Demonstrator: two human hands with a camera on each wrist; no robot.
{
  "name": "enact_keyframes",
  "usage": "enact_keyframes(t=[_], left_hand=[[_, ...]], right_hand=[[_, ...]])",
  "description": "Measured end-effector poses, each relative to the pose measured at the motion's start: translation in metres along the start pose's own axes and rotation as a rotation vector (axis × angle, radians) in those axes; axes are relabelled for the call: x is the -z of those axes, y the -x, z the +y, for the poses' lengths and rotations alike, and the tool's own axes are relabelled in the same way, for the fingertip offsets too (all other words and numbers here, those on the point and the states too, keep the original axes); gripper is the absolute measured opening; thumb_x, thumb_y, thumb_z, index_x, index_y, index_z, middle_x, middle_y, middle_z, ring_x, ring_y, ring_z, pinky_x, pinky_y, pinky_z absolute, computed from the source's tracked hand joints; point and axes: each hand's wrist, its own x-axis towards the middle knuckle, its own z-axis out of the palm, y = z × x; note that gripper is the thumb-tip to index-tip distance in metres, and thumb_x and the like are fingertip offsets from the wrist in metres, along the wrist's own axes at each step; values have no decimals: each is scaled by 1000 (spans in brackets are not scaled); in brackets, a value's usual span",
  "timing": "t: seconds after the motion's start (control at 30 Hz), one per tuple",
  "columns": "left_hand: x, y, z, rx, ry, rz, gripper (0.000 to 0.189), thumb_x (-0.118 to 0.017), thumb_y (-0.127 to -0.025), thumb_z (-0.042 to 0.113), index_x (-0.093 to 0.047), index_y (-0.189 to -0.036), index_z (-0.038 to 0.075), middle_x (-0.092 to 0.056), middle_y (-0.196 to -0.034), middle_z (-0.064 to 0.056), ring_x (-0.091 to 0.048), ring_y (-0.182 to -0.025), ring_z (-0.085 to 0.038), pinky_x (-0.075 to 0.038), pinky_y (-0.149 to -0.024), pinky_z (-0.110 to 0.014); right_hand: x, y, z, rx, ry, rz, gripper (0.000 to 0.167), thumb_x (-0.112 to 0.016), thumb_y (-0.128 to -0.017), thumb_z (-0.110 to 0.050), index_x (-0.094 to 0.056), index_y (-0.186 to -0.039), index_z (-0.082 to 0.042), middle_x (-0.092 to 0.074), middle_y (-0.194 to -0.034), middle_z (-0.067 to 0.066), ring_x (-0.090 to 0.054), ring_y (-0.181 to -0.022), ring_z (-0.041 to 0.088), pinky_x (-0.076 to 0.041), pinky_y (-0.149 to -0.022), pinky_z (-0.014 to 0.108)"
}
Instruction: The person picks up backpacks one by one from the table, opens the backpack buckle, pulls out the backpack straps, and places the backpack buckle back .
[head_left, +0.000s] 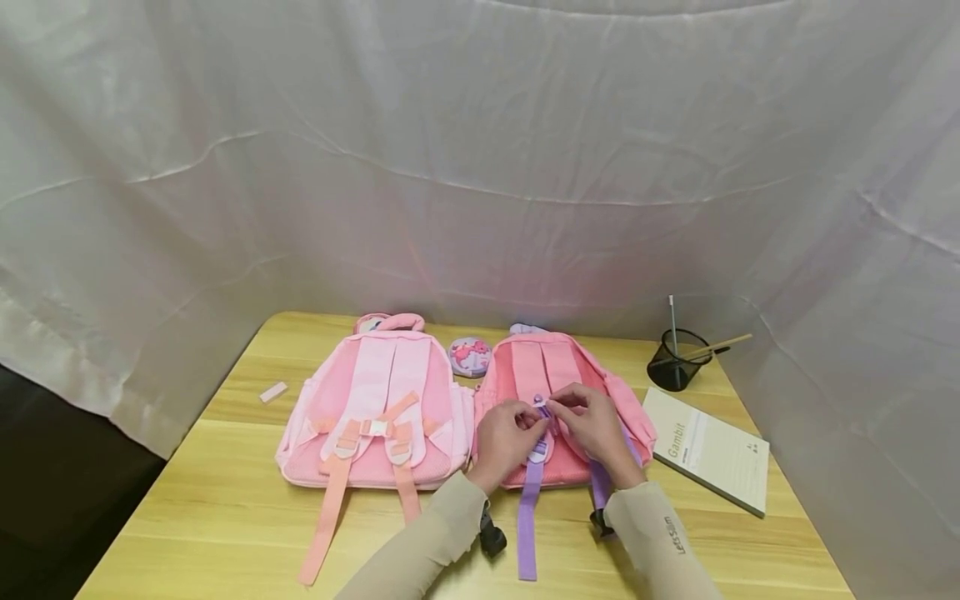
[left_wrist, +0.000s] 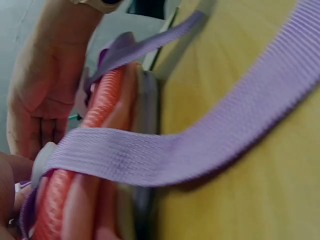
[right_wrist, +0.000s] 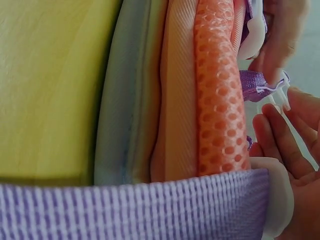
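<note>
A pink backpack [head_left: 517, 475] with purple straps lies back panel up on the table. Over its shoulder straps, my left hand [head_left: 506, 442] pinches a short purple strap [right_wrist: 254, 82]. Close beside it my right hand [head_left: 596, 425] pinches the white plastic buckle [right_wrist: 285, 95] at that strap's end. Fingers of both hands nearly meet, partly hiding the buckle in the head view. A long purple webbing tail [head_left: 528, 533] hangs toward the front of the table; it crosses the left wrist view. To the left lies a lighter pink backpack [head_left: 367, 375], its orange chest strap [head_left: 405, 406] joined by a white buckle [head_left: 374, 427].
A round purple pouch [head_left: 471, 357] sits between the bags at the back. Right of them are a notebook [head_left: 708, 450] and a black mesh pen cup [head_left: 667, 371] with pencils. A small pink-and-white block [head_left: 273, 392] lies far left. Grey curtains [head_left: 480, 167] surround the wooden table [head_left: 217, 500].
</note>
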Motion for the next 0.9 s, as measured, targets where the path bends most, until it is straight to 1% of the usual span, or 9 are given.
enact_keyframes(t=[0.07,0.17,0.3,0.4,0.47,0.6,0.77,0.83,0.9], left_hand=[[2,-2,2,24,3,3,13,-84,-86,32,-77,-81,23,-66,-71,12,-51,-62,3,-42,-60,-19],[3,-3,3,54,5,2,12,-83,-85,32,-77,-81,23,-67,-71,13,-51,-61,4,-41,-61,-20],[3,-2,3,62,7,-2,11,-84,-85,31,-78,-80,23,-68,-71,13,-51,-60,4,-41,-61,-20],[2,-1,3,53,8,0,11,-84,-85,31,-78,-80,23,-68,-72,13,-52,-61,3,-41,-61,-20],[2,-1,2,46,11,2,12,-84,-85,31,-78,-80,23,-68,-72,13,-52,-61,3,-41,-61,-20],[1,0,1,41,18,4,12,-85,-85,31,-77,-79,23,-67,-71,13,-52,-60,4,-41,-61,-19],[1,0,1,34,11,2,12,-85,-85,31,-77,-78,23,-67,-70,14,-51,-60,5,-41,-60,-19],[1,0,1,30,8,1,12,-85,-85,31,-77,-79,23,-67,-70,14,-51,-60,5,-41,-60,-19],[1,-1,2,34,17,-2,12,-84,-85,31,-77,-79,23,-67,-71,13,-52,-61,4,-42,-60,-19]], right_hand=[[0,0,0,3,1,0,11,-81,-92,-23,-78,-100,-16,-78,-95,1,-70,-92,16,-56,-94,46],[1,0,-1,8,3,0,11,-81,-92,-24,-78,-100,-16,-77,-95,1,-69,-91,15,-56,-93,44],[1,1,-1,5,6,1,12,-81,-91,-24,-78,-100,-16,-77,-95,0,-68,-89,14,-56,-88,34],[1,1,-2,-6,-2,3,12,-81,-91,-24,-78,-100,-17,-77,-95,1,-66,-86,15,-54,-79,26],[0,2,-3,-13,-15,5,11,-81,-91,-24,-78,-99,-16,-77,-95,3,-65,-83,16,-53,-71,24],[0,2,-4,-25,-35,10,12,-81,-91,-25,-78,-99,-15,-77,-96,6,-64,-79,18,-50,-59,24],[0,2,-6,-33,-65,17,15,-82,-91,-27,-78,-99,-15,-76,-97,9,-65,-67,24,-49,-50,26],[0,2,-6,-27,-73,18,15,-82,-91,-27,-78,-99,-15,-76,-97,10,-64,-64,25,-50,-49,27],[1,2,-6,-14,-66,27,15,-82,-90,-26,-78,-99,-15,-77,-96,9,-65,-68,21,-51,-54,25]])
